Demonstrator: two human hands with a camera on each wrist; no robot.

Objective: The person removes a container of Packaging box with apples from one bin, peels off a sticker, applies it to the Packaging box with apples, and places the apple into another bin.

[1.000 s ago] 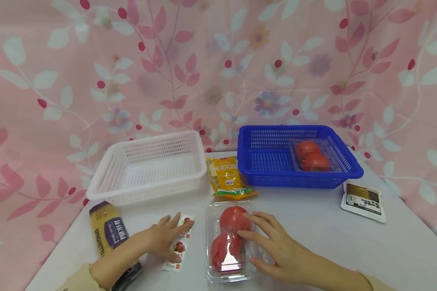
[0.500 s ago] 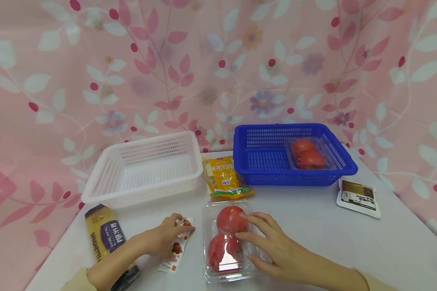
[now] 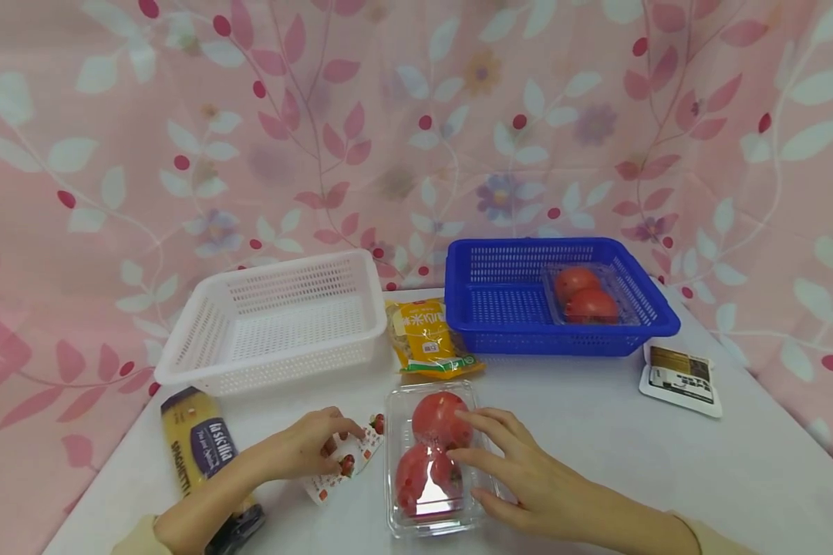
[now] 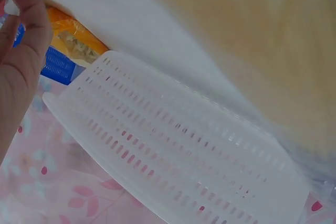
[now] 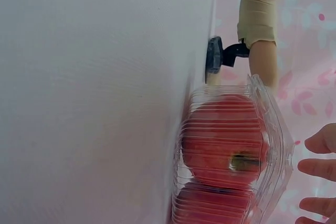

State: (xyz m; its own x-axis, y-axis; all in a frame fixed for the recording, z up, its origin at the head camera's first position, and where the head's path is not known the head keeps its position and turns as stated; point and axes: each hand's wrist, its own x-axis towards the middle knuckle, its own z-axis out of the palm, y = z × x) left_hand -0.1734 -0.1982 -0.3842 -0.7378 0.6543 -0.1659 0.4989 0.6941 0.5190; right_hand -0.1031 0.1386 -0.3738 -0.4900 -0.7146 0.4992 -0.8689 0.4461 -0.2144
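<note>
My left hand (image 3: 308, 447) pinches a white printed sachet strip (image 3: 369, 449) with red fruit pictures on it. The strip is bent up in the middle, and the fingers hide part of it. In the left wrist view, a white bit of the strip (image 4: 10, 7) shows at the fingertips. To its right lies a clear plastic box (image 3: 404, 401) with two tomatoes (image 3: 441, 418). My right hand (image 3: 537, 482) is spread, its fingertips overlapping the box's right side in the head view. The right wrist view shows those fingers (image 5: 317, 167) relaxed, apart from the lid.
A white basket (image 3: 278, 366) stands behind at left, a blue basket (image 3: 548, 343) at right with another tomato box (image 3: 586, 297). A yellow noodle bag (image 3: 430, 339) lies between them. A spaghetti pack (image 3: 197, 439) lies partly under the left forearm. A flat white-and-gold packet (image 3: 682, 381) lies far right.
My left hand's fingers have curled from lying flat to pinching the sachet strip, which has buckled upward and shifted slightly right. The right hand has stayed by the tomato box.
</note>
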